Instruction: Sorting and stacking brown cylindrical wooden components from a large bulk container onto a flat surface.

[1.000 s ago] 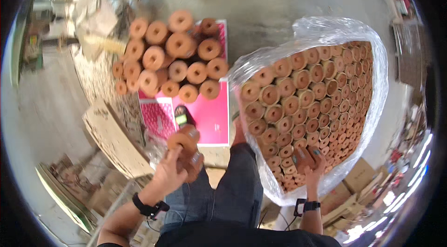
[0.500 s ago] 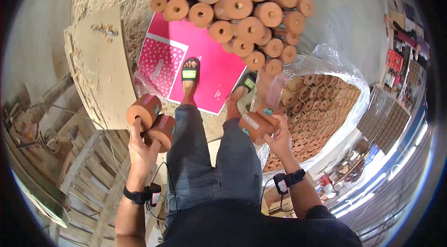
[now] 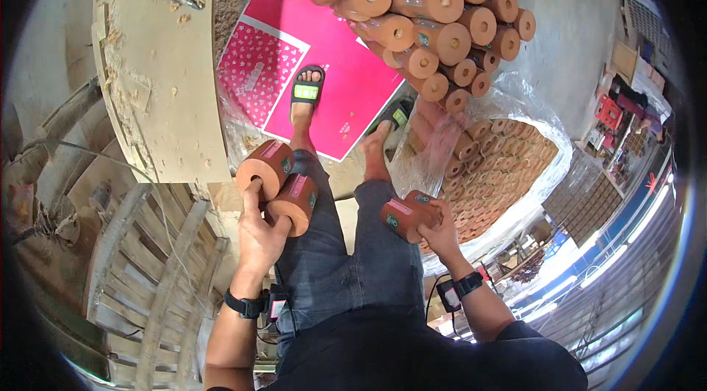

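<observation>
My left hand (image 3: 259, 245) carries two reddish-brown wooden cylinders with centre holes. Its index finger goes into the hole of the farther cylinder (image 3: 266, 164), and its thumb reaches the hole of the nearer cylinder (image 3: 294, 201). Both have a pale strip along the side and hang in front of my left thigh. Over my right leg, my right hand (image 3: 443, 238) grips two more: a front cylinder (image 3: 400, 219) with a pale strip and green marking, and a second cylinder (image 3: 425, 199) pressed against it. The right fingertips are partly hidden by the cylinders.
A large pile of similar cylinders (image 3: 442, 1) lies ahead, beside a pink printed sheet (image 3: 339, 96) under my feet. At right stands a plastic-wrapped stack of cylinders (image 3: 501, 170). Left are a plywood board (image 3: 166, 82) with shavings and wooden slats (image 3: 158, 280).
My left hand with its two cylinders has come rightward, in front of my left leg. The right-hand pair has turned a little and sits slightly lower. The view has shifted.
</observation>
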Motion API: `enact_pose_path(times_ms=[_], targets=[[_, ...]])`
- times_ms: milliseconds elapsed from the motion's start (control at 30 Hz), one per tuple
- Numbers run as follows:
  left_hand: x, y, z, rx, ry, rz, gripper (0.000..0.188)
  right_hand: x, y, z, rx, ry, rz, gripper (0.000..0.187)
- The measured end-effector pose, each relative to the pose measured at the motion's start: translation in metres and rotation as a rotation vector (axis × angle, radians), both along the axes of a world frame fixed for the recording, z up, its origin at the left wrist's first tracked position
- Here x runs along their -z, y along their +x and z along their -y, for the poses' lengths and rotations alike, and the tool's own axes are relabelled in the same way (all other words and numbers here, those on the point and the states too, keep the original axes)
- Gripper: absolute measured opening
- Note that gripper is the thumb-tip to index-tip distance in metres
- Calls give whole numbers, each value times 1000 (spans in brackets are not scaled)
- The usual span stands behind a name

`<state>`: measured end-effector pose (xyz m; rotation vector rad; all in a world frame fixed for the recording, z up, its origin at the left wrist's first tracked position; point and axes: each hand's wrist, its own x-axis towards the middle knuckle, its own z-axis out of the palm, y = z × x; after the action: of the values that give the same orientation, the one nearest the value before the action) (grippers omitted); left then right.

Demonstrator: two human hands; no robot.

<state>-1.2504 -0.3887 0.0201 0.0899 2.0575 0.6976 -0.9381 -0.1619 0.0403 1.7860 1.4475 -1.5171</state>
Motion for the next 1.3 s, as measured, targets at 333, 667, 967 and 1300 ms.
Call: enact_pose_path(times_ms=[333, 667, 967, 1300], targets=[[13, -16, 25, -61, 16, -64, 69, 1, -14, -3, -74, 40, 40, 66], [22, -12, 40, -207, -6, 2, 70, -16, 26, -10, -37, -20, 312, 62], [22, -10, 50, -204, -32, 25, 69, -8, 23, -13, -48, 87, 227, 65], [25, -24, 38, 16, -2, -82, 72, 33, -14, -16, -44, 244, -76, 69]])
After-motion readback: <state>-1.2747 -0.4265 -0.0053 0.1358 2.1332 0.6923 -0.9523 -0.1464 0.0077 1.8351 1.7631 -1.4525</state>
